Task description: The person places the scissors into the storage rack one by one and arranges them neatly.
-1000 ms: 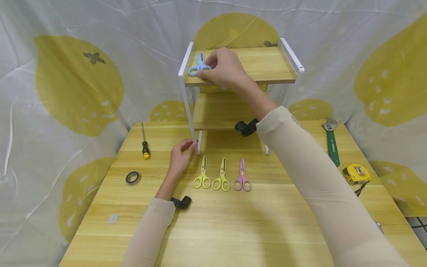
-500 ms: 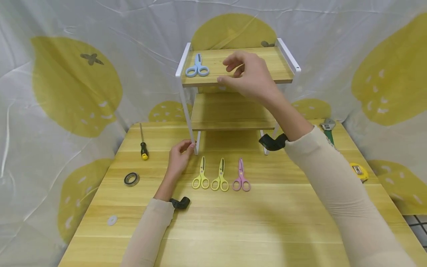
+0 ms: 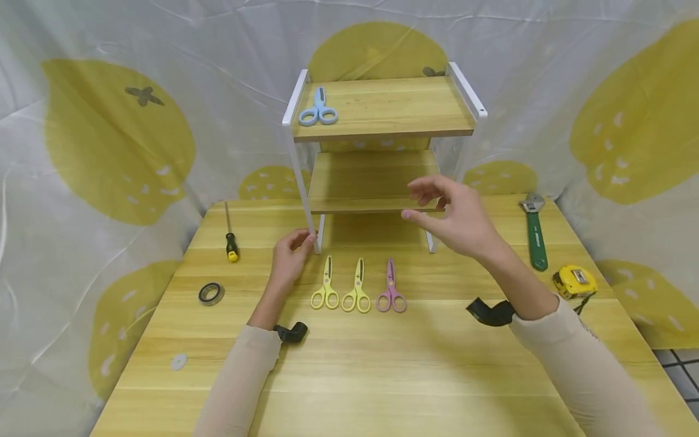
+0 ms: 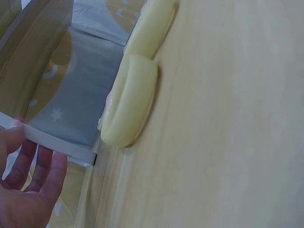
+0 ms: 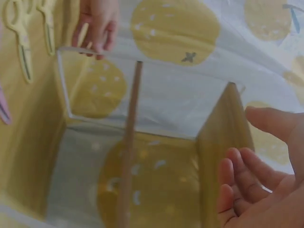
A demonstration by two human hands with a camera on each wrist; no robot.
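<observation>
My left hand [image 3: 291, 258] pinches the front left leg of a two-tier wooden shelf [image 3: 393, 109] with a white metal frame. In the left wrist view, the thumb and fingers lie on opposite sides of that white leg [image 4: 59, 144]. My right hand [image 3: 459, 218] hovers before the shelf's right side, fingers loosely bent with nothing between them. Blue scissors [image 3: 319, 107] lie at the left of the top board. Before the shelf, two yellow pairs of scissors [image 3: 326, 282] [image 3: 357, 283] and a purple pair of scissors [image 3: 391, 283] lie in a row, blades pointing away from me.
At left on the wooden table [image 3: 349, 376] are a screwdriver [image 3: 232, 243], a ring bearing [image 3: 210, 294] and a flat washer [image 3: 179, 362]. A green-handled adjustable wrench [image 3: 537, 240] and a yellow tape measure [image 3: 576, 281] lie at right. A lemon-print curtain [image 3: 235, 121] hangs behind.
My right hand has let go of the blue scissors on the top board and moved right and down, toward me. The left hand has stayed at the shelf leg.
</observation>
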